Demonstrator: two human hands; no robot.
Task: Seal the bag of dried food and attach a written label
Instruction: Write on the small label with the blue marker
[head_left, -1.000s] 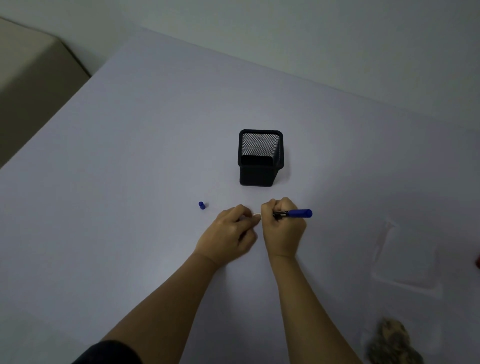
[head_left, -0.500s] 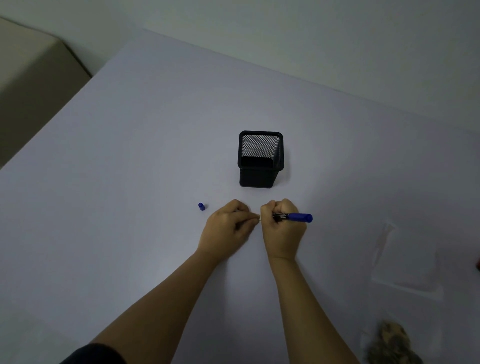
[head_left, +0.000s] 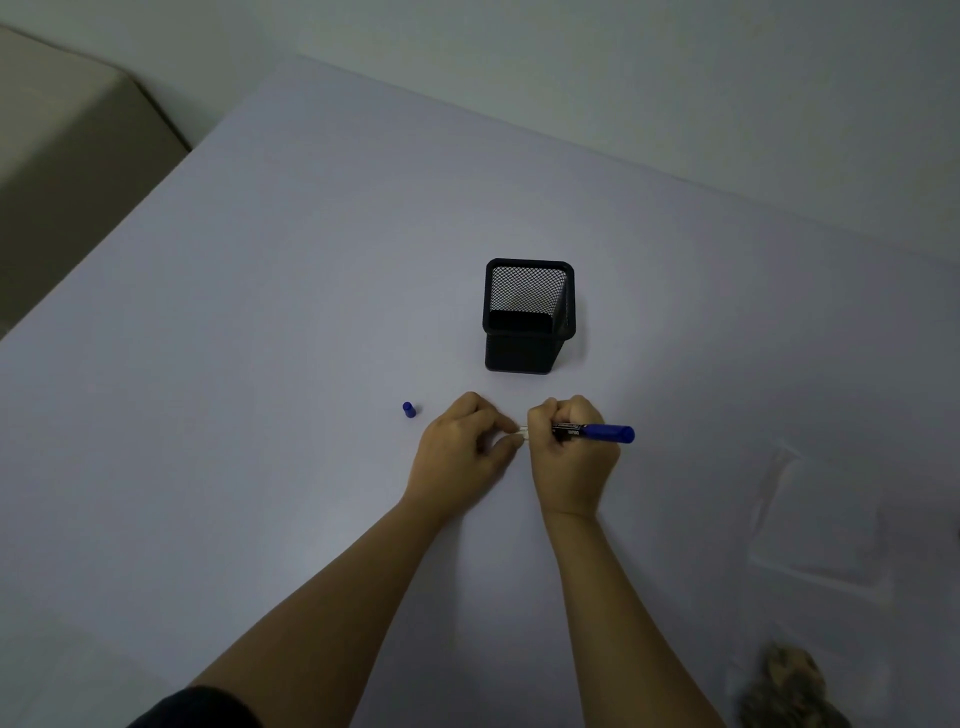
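Note:
My right hand (head_left: 570, 457) is closed around a blue marker (head_left: 597, 432), whose rear end sticks out to the right. My left hand (head_left: 462, 449) pinches a small white label (head_left: 522, 435) right at the marker's tip, low over the table; most of the label is hidden by my fingers. The marker's blue cap (head_left: 409, 409) stands on the table just left of my left hand. An empty clear plastic bag (head_left: 821, 525) lies flat at the right. A clump of brown dried food (head_left: 787, 686) sits in clear plastic at the bottom right corner.
A black mesh pen holder (head_left: 529, 317) stands empty just beyond my hands. The pale table (head_left: 260, 312) runs to a far edge along the wall and a left edge beside a beige piece of furniture (head_left: 57, 130).
Both hands stay nearly in place, drifting slightly lower in view. The left fingers shift a little on the label while the marker tip stays against it.

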